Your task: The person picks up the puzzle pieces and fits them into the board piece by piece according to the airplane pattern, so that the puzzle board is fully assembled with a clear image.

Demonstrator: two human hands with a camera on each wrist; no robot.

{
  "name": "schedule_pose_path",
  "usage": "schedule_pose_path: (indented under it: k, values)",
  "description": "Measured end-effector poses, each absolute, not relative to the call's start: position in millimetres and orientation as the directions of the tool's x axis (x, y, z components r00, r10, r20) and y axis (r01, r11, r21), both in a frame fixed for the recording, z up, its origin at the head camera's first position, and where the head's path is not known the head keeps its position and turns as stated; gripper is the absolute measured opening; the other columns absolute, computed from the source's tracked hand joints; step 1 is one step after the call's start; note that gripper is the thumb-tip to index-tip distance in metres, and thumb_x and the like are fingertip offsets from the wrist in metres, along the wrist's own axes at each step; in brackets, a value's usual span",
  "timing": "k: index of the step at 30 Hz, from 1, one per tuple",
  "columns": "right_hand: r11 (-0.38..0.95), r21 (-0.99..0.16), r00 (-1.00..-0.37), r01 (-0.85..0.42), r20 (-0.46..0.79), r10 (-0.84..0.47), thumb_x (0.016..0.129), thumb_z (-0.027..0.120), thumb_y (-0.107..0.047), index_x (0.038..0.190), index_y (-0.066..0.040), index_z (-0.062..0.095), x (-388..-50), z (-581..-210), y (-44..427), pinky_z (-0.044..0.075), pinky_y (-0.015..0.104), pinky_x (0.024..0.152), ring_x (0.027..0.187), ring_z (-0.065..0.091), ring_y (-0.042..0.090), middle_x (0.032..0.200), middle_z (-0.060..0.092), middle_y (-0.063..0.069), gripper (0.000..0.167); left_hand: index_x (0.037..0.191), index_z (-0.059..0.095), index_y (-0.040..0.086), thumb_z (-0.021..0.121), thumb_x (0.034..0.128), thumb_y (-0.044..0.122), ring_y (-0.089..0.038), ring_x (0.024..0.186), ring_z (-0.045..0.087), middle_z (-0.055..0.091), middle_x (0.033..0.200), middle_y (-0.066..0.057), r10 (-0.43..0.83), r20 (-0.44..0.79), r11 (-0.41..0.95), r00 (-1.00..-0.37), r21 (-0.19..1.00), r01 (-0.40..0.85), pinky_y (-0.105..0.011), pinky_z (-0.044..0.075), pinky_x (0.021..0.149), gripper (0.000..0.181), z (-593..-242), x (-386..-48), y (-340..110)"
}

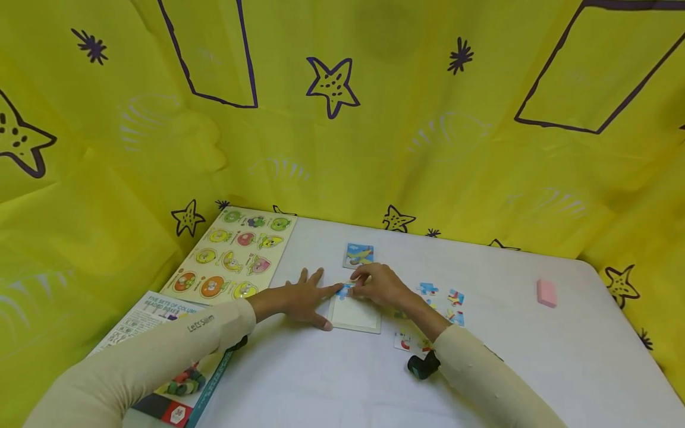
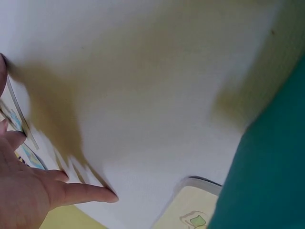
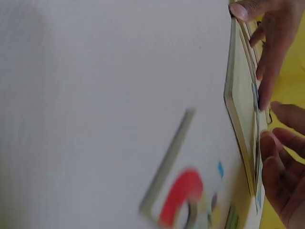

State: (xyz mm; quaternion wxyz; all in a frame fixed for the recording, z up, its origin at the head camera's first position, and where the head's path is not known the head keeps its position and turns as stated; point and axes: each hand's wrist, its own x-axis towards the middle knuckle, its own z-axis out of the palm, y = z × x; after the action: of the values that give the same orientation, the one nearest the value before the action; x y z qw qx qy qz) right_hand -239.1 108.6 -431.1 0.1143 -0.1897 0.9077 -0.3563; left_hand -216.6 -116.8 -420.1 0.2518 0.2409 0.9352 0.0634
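A shallow puzzle tray lies on the white table, with blue jigsaw pieces in its far-left corner. My left hand has its fingers spread; the index fingertip presses on the blue pieces and the thumb rests at the tray's near-left corner. From the right, my right hand reaches over the tray, its bent fingers and thumb pinching a jigsaw piece at the far edge; the fingers hide most of that piece. The right wrist view shows the right hand close beside the left index finger.
Beyond the tray lies a small picture puzzle. Loose jigsaw pieces are scattered at the right, partly under the right forearm. A fruit board and a printed box lie left. A pink block sits far right.
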Motion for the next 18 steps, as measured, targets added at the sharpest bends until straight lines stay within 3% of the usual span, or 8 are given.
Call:
schedule_pose_path:
  k: [6,13,18]
  values:
    - [0.593,-0.719,-0.864,-0.362,0.021,-0.503,0.095,0.070,-0.021,0.113,-0.005,0.072,-248,-424,140,0.048,0.025,0.060,0.066,0.056,0.014,0.091,0.068,0.003,0.025,0.160,0.020,0.037,0.069,0.0845,0.065,-0.058,0.149,0.006,0.005,0.168,-0.022,0.473,-0.456,0.881,-0.754,0.217,0.421,-0.078,0.024,0.107,0.094,-418,-219,-115]
    - [0.568,-0.751,-0.875,-0.338,0.029,-0.483,0.096,0.069,-0.021,0.119,0.000,0.069,-250,-412,180,0.053,0.029,0.058,0.065,0.065,0.025,0.098,0.068,0.009,0.031,0.160,0.020,0.037,0.070,0.0850,0.063,-0.059,0.148,0.003,0.004,0.168,-0.023,0.480,-0.453,0.877,-0.751,0.236,0.419,-0.078,0.022,0.108,0.094,-416,-219,-113]
    - [0.567,-0.758,-0.886,-0.321,0.028,-0.464,0.096,0.069,-0.023,0.118,-0.001,0.070,-247,-414,205,0.055,0.031,0.062,0.067,0.065,0.025,0.104,0.070,0.011,0.030,0.160,0.021,0.036,0.071,0.0852,0.061,-0.059,0.148,0.004,0.004,0.167,-0.024,0.483,-0.453,0.876,-0.749,0.245,0.416,-0.079,0.021,0.107,0.094,-415,-215,-115]
